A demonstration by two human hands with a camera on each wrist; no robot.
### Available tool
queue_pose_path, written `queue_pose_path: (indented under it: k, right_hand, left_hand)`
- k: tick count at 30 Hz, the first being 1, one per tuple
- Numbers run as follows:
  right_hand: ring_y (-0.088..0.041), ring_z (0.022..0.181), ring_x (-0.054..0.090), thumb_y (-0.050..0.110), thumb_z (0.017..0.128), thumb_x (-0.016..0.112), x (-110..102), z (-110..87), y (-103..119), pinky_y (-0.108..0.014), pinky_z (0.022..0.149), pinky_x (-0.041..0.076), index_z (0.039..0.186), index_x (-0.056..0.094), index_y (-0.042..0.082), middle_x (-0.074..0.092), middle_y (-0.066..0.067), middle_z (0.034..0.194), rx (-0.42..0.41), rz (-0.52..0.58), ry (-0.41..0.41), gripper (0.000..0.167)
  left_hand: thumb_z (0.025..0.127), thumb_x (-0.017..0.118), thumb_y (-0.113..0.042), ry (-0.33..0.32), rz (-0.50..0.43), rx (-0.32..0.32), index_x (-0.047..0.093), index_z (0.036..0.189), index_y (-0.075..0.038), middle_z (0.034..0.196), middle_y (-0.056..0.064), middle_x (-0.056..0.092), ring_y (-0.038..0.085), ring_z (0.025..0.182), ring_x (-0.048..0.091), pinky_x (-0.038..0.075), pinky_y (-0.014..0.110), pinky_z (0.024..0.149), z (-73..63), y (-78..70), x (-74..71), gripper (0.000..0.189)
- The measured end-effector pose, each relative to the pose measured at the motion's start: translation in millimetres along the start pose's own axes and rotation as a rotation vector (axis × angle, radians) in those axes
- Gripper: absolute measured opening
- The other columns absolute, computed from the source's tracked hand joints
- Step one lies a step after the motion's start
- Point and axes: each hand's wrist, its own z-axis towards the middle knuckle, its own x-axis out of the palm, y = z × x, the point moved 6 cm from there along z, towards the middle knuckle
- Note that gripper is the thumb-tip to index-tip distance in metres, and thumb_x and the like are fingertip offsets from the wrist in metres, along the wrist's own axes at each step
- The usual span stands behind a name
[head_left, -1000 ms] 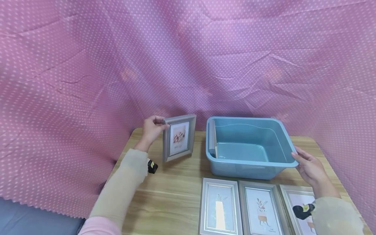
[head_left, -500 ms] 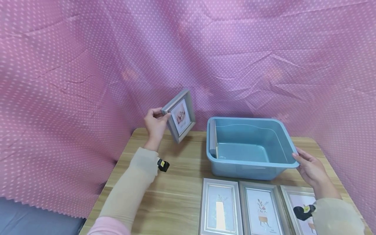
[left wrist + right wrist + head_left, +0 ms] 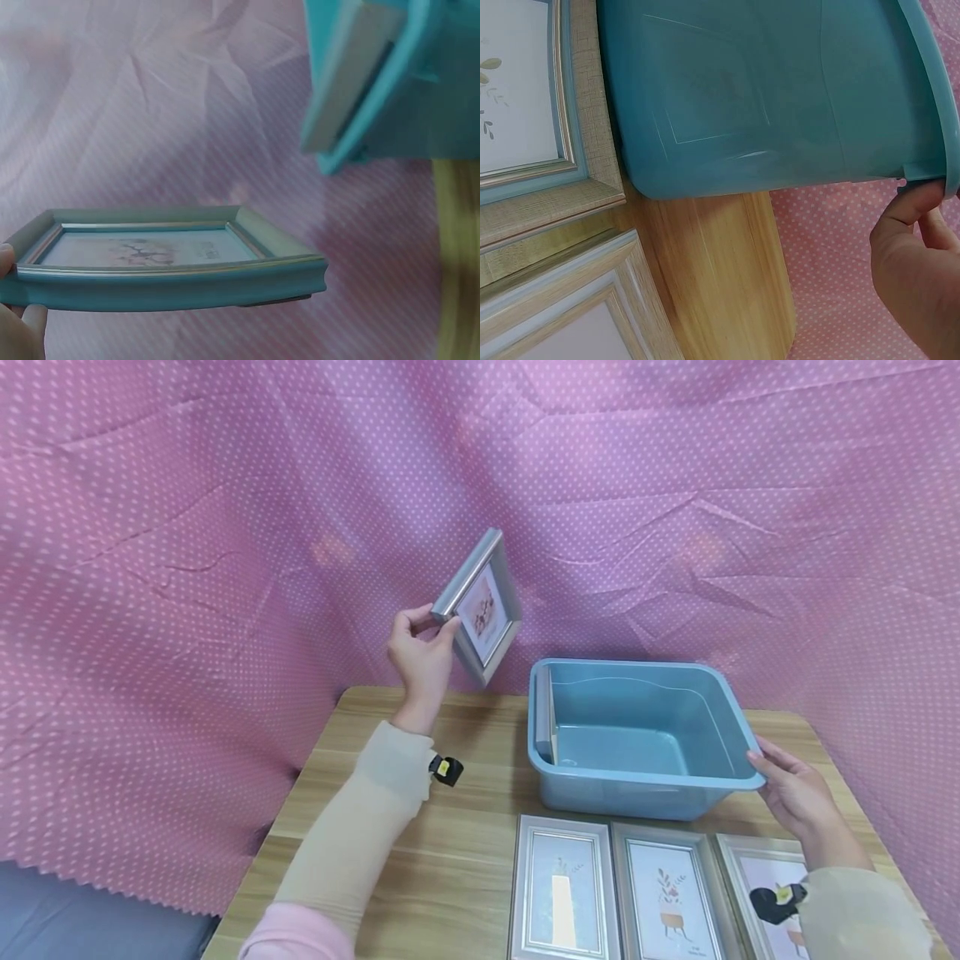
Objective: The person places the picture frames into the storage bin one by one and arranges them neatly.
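One framed picture hangs in the air to the left of the blue tub, tilted and touching neither the tub nor the wooden table; the left hand pinches it near a corner between thumb and fingers. The right hand grips the tub at its near right corner. Inside, against the left wall, what looks like another frame stands on edge, and three flat frames lie side by side just before the tub. The step in hand seems to be the carry of the pinched frame to the tub, judging by the one already standing inside. If so, the next move calls for turning it upright, clearing the edge and lowering it beside its neighbour, with the right hand steadying the tub.
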Motion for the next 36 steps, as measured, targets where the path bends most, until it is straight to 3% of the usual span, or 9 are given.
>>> queue_pose_path:
  k: [7, 13, 22, 27, 36]
  right_hand:
    - [-0.003, 0.092, 0.064, 0.007, 0.091, 0.064, -0.3, 0.4, 1.3, -0.016, 0.079, 0.052, 0.105, 0.072, 0.021, 0.067, 0.013, 0.103, 0.000, 0.000, -0.001, 0.022]
    - [-0.002, 0.092, 0.063, 0.008, 0.091, 0.064, -1.0, 1.2, 2.5, -0.015, 0.078, 0.052, 0.106, 0.071, 0.022, 0.066, 0.014, 0.102, 0.001, -0.023, -0.008, 0.022]
    - [-0.002, 0.092, 0.063, 0.007, 0.091, 0.064, 0.9, 1.0, 4.6, -0.015, 0.078, 0.051, 0.106, 0.071, 0.022, 0.067, 0.014, 0.103, -0.014, -0.030, 0.005, 0.022]
    - [-0.003, 0.092, 0.064, 0.006, 0.091, 0.063, 1.9, 0.6, 6.0, -0.016, 0.078, 0.052, 0.106, 0.072, 0.021, 0.067, 0.013, 0.103, -0.020, -0.017, 0.012, 0.023]
    - [-0.003, 0.093, 0.063, 0.006, 0.091, 0.063, 2.8, -0.3, 8.2, -0.015, 0.079, 0.051, 0.106, 0.072, 0.021, 0.067, 0.012, 0.104, -0.032, -0.024, 0.020, 0.023]
  left_hand:
    - [0.071, 0.079, 0.004, -0.001, -0.058, 0.036, 0.058, 0.098, 0.009, 0.092, 0.016, 0.065, 0.022, 0.084, 0.062, 0.057, 0.027, 0.075, -3.7, -29.2, 21.4, 0.034]
    - [0.071, 0.080, 0.003, 0.012, -0.090, 0.028, 0.059, 0.097, 0.007, 0.094, 0.015, 0.065, 0.021, 0.086, 0.063, 0.057, 0.028, 0.074, -14.3, -42.2, 39.8, 0.033]
    - [0.073, 0.080, 0.000, 0.053, -0.103, -0.010, 0.059, 0.099, 0.006, 0.094, 0.013, 0.066, 0.019, 0.084, 0.064, 0.057, 0.025, 0.070, -38.7, -45.0, 62.0, 0.034]
    - [0.073, 0.080, -0.002, 0.067, -0.063, -0.013, 0.060, 0.099, 0.004, 0.093, 0.011, 0.066, 0.018, 0.080, 0.064, 0.057, 0.025, 0.067, -53.4, -45.6, 70.1, 0.033]
    - [0.075, 0.079, -0.003, 0.124, -0.054, -0.027, 0.059, 0.100, 0.003, 0.097, 0.012, 0.062, 0.019, 0.085, 0.063, 0.057, 0.023, 0.069, -81.5, -35.7, 80.1, 0.033]
